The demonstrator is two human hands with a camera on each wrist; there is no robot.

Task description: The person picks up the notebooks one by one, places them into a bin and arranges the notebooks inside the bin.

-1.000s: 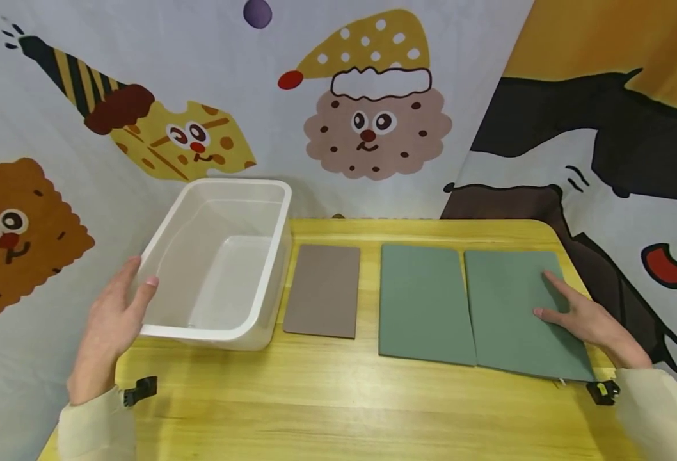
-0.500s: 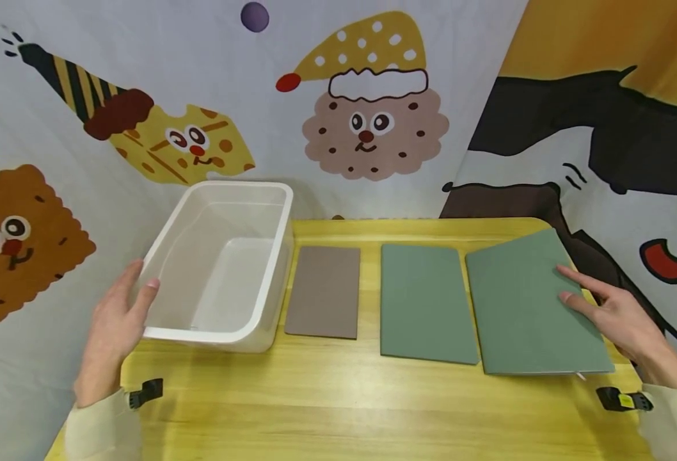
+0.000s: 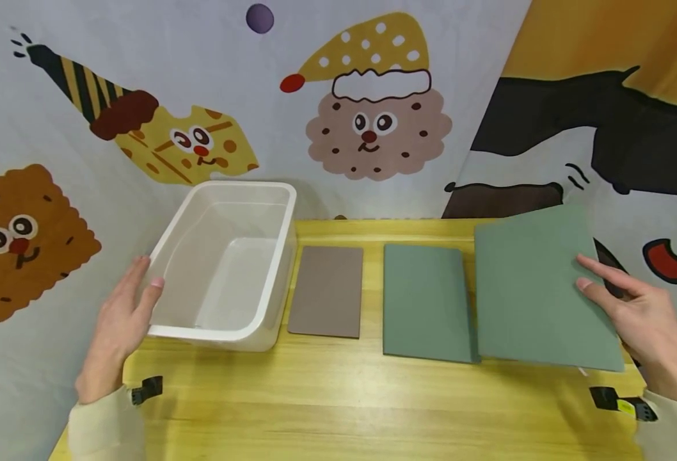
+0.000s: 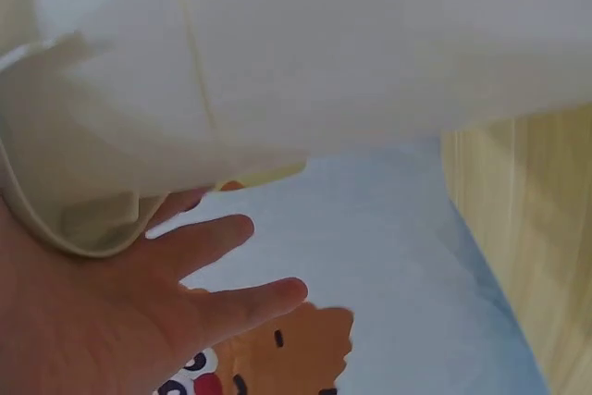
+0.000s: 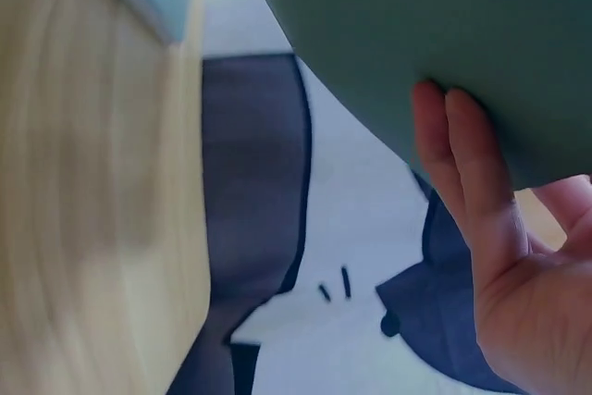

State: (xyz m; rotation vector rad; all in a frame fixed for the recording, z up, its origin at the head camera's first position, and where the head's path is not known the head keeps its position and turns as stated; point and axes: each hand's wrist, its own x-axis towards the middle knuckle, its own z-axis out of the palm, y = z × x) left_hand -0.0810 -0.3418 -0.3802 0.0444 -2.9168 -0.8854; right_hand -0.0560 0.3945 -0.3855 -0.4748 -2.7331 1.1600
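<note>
My right hand [image 3: 640, 314] pinches the right edge of a large green notebook [image 3: 537, 294], thumb on top and fingers beneath. The notebook is raised off the table and tilted, with a light ribbon tip at its lower edge. From below, the right wrist view has the fingers [image 5: 476, 159] against the green cover [image 5: 435, 25]. On the left, my left hand [image 3: 121, 314] holds the near left rim of a white plastic bin [image 3: 258, 320], thumb over the inner side. Outside the wall, the fingers [image 4: 245, 307] spread in the left wrist view.
Another green notebook [image 3: 427, 301] lies flat left of the raised one. A smaller brown notebook [image 3: 327, 291] lies between it and the bin. All stand on a yellow wooden table [image 3: 367, 410], backed by a cartoon-printed cloth [image 3: 281, 128].
My right hand has taken the right-hand green notebook by its edge and lifted it up off the table, slightly to the right. The left hand stays at the bin's rim.
</note>
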